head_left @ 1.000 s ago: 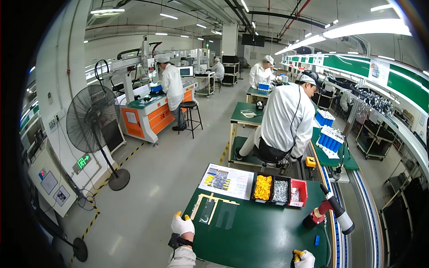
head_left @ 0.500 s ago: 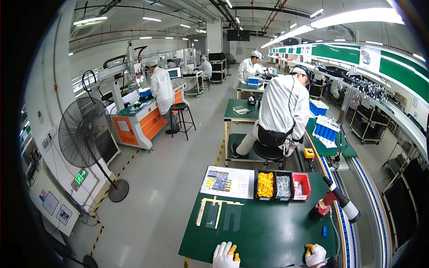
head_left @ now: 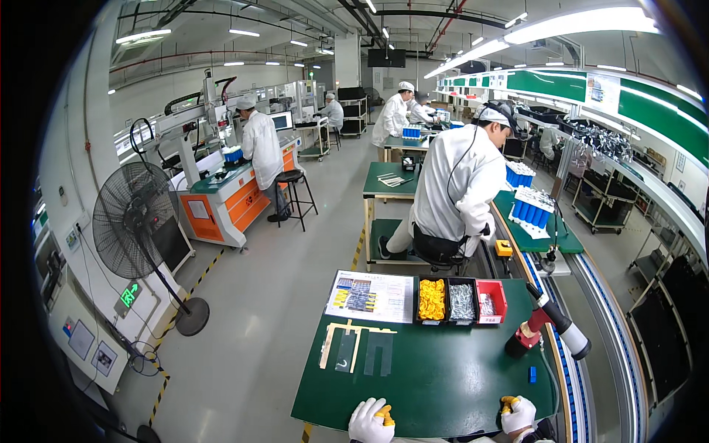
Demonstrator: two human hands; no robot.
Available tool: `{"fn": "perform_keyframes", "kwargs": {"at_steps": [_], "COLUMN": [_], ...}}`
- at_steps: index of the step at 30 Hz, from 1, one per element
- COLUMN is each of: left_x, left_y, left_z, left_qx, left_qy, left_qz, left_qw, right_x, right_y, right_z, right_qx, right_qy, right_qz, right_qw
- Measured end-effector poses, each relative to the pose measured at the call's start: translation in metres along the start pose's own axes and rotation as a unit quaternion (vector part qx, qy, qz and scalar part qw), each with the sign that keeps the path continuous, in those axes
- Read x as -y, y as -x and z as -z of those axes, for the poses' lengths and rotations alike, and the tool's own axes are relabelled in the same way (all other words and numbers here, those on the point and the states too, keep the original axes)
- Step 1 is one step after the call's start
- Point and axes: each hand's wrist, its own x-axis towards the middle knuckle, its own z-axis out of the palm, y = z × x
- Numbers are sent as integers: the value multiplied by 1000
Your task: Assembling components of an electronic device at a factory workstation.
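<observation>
My left hand [head_left: 371,422], in a white glove with yellow on the finger side, rests at the near edge of the green table [head_left: 443,380]. Its fingers are curled in, and nothing shows in them. Further right along the same edge lies my right hand [head_left: 518,414], gloved alike and closed, with no object visible in it. A small blue block [head_left: 532,374] sits on the table just beyond the right hand. Ahead of the left hand lie a cream-coloured strip frame [head_left: 354,328] and a dark translucent flat piece [head_left: 379,351].
Bins of yellow parts [head_left: 431,299], silvery parts [head_left: 462,302] and a red bin [head_left: 501,301] line the far edge beside a printed sheet [head_left: 369,295]. A red-and-black tool [head_left: 526,336] stands right, near the conveyor rail [head_left: 613,336]. A co-worker [head_left: 459,184] sits ahead; a fan [head_left: 136,221] stands left.
The view has shifted slightly. The co-worker ahead has turned and raised an arm from beside the stool. Another person further back has straightened up. My hands stay at the table edge.
</observation>
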Motion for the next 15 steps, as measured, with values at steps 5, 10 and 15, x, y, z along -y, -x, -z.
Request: {"fn": "perform_keyframes", "kwargs": {"at_steps": [5, 10, 15], "left_x": [-2, 0, -13], "left_y": [-2, 4, -18], "left_z": [-3, -6, 17], "left_qx": [5, 6, 35], "left_qy": [-9, -24, -26], "left_qz": [16, 23, 13], "left_qw": [1000, 999, 999], "right_x": [-2, -1, 6], "right_y": [-2, -7, -10], "right_z": [-1, 13, 21], "right_qx": [-23, 9, 21], "right_qy": [6, 16, -15], "right_qz": [13, 73, 76], "right_qw": [1000, 997, 997]}}
